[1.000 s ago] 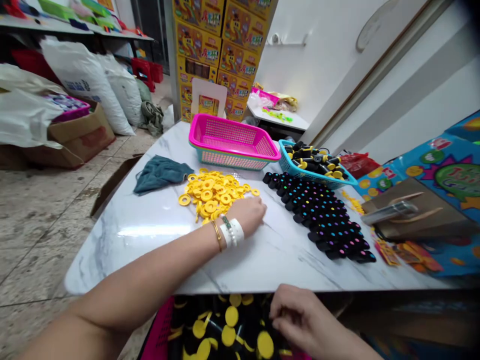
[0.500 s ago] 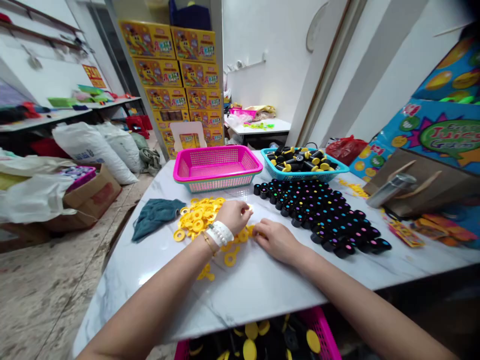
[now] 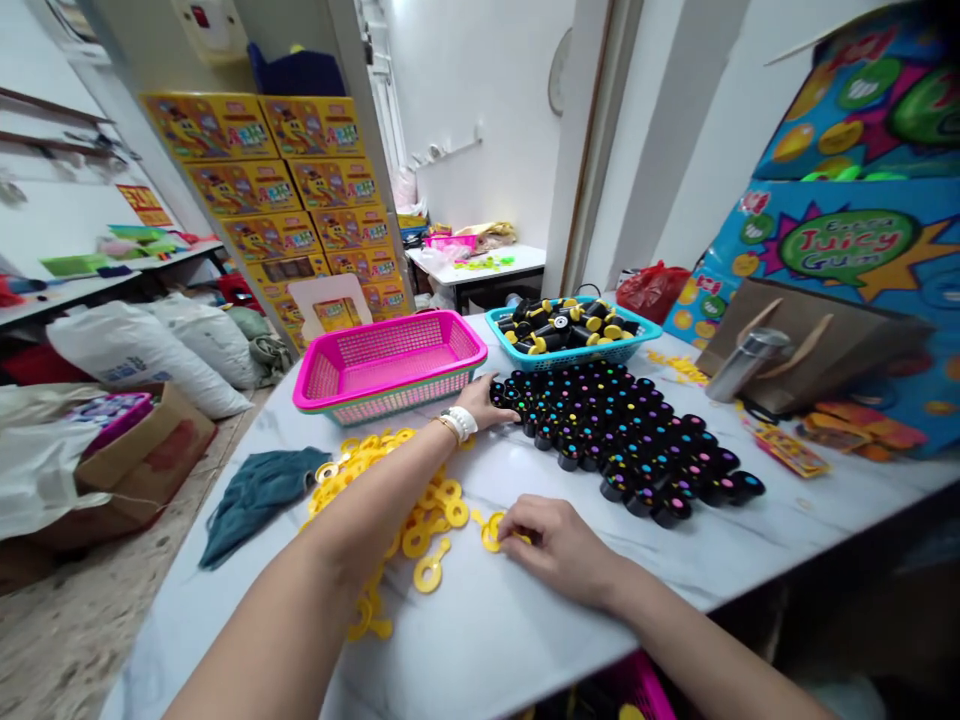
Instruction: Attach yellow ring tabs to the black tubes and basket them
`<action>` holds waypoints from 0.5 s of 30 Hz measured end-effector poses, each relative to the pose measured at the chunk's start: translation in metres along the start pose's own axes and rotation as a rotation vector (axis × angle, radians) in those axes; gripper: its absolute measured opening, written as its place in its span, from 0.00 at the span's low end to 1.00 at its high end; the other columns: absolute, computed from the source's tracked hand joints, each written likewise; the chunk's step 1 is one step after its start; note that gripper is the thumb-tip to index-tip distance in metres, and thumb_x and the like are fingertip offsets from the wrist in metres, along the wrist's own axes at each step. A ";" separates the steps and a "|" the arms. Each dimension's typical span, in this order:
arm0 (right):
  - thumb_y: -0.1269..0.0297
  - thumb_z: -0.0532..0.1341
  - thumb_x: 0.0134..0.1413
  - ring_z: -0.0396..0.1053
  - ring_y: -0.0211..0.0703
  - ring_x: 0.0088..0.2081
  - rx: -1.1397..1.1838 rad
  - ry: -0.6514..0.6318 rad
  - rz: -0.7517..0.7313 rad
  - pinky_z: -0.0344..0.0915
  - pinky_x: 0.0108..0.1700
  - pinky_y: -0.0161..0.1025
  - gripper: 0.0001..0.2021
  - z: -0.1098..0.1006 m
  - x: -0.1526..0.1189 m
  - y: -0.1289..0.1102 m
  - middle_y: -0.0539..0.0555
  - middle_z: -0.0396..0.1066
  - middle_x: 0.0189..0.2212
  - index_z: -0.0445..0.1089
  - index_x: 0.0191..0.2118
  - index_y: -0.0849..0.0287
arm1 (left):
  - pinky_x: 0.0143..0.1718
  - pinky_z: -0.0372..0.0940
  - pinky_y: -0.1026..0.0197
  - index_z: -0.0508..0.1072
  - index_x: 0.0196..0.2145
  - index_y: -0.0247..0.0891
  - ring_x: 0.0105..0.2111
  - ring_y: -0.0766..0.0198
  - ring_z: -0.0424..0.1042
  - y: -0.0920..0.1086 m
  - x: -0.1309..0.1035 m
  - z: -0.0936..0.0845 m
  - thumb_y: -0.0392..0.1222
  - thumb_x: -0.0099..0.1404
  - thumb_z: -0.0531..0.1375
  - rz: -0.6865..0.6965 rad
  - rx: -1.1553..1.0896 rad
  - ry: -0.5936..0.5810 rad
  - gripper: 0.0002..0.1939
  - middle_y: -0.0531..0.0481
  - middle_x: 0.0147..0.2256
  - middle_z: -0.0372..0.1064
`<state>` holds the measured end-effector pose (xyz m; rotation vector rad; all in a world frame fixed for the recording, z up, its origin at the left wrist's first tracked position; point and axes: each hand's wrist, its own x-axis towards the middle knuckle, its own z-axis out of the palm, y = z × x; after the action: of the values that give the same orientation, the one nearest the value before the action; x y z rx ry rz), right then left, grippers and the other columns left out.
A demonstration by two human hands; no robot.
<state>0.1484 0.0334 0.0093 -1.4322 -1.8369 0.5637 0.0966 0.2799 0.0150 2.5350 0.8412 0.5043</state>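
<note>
My left hand [image 3: 484,403], with a white bracelet at the wrist, reaches to the left corner of the rows of black cylinders [image 3: 615,430] with coloured dots on top. Its thumb and fingers are spread around a cylinder at that corner. My right hand [image 3: 551,545] rests on the white table with curled fingers on yellow ring-shaped pieces [image 3: 491,532]. A pile of yellow ring pieces [image 3: 427,572] lies under and beside my left forearm.
A pink basket [image 3: 390,355] stands behind the pile, and a blue basket [image 3: 574,352] of black and yellow parts behind the cylinders. A dark green cloth [image 3: 259,500] lies left; a paper bag [image 3: 817,340] and metal cylinder [image 3: 748,362] stand right.
My left hand has moved from above the yellow pile to the corner of the black cylinders, its fingers opening out. My right hand stays low by yellow pieces. The view has turned right.
</note>
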 end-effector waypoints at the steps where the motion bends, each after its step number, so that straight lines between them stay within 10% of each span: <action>1: 0.75 0.60 0.51 0.68 0.39 0.31 0.004 -0.005 0.001 0.62 0.34 0.34 0.07 -0.001 0.000 0.001 0.51 0.72 0.28 0.74 0.32 0.58 | 0.53 0.62 0.55 0.61 0.57 0.33 0.51 0.51 0.69 -0.001 0.000 0.000 0.56 0.46 0.70 0.012 -0.001 -0.001 0.45 0.37 0.52 0.67; 15: 0.74 0.59 0.55 0.69 0.39 0.32 -0.032 -0.049 -0.028 0.63 0.36 0.35 0.06 -0.006 -0.011 -0.005 0.52 0.72 0.30 0.73 0.34 0.58 | 0.44 0.66 0.55 0.66 0.46 0.37 0.40 0.56 0.71 0.032 -0.058 -0.007 0.51 0.51 0.66 0.096 0.106 -0.079 0.28 0.45 0.40 0.71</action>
<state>0.1514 0.0215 0.0135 -1.4232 -1.9095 0.5621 0.0650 0.2222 0.0251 2.6832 0.7385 0.3955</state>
